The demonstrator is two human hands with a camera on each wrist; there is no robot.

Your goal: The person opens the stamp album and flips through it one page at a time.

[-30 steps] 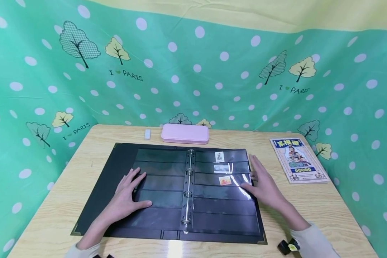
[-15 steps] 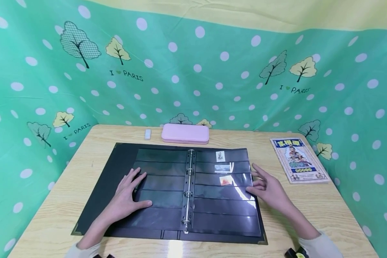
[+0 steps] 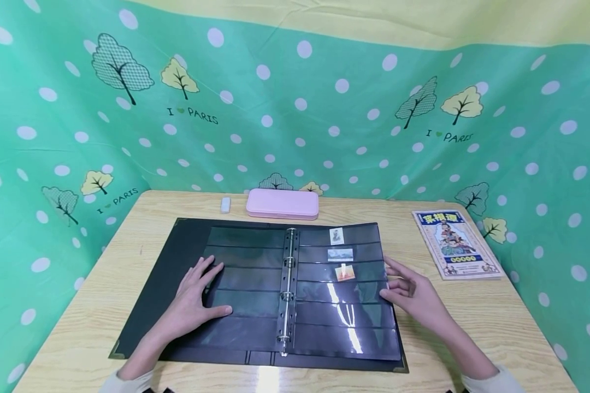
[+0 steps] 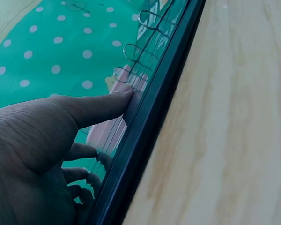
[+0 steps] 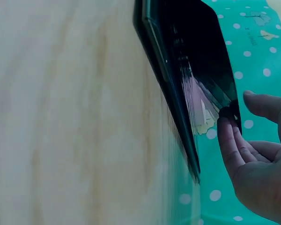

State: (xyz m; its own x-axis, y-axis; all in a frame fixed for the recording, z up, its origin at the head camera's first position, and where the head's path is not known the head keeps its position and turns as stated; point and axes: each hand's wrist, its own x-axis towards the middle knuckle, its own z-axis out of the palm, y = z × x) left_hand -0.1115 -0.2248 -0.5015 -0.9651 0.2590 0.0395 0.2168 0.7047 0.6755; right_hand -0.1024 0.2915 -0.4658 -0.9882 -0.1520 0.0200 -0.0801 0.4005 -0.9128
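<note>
A black ring-bound album [image 3: 142, 289] lies open, its right page [image 3: 344, 316] holding three stamps in the upper pockets: a pale one [image 3: 336, 236], a grey-blue one [image 3: 340, 255] and an orange one [image 3: 345, 273]. My left hand [image 3: 189, 305] rests spread on the left page, its thumb toward the rings. With thumb and fingers my right hand [image 3: 418, 297] pinches the outer edge of the right page. In the right wrist view that page [image 5: 225, 61] stands lifted from those below, the fingers of the right hand [image 5: 262, 154] behind it.
Behind the album are a pink case [image 3: 282, 203] and a small white block [image 3: 225, 205]. A booklet with a colourful cover [image 3: 456, 244] lies at the right of the wooden table [image 3: 78, 311]. A green dotted cloth [image 3: 295, 136] hangs around the back and sides.
My right hand has slid slightly down and right along the page's edge and its fingers have curled in. The right page's outer edge has lifted and its reflections have shifted. The left hand stays put.
</note>
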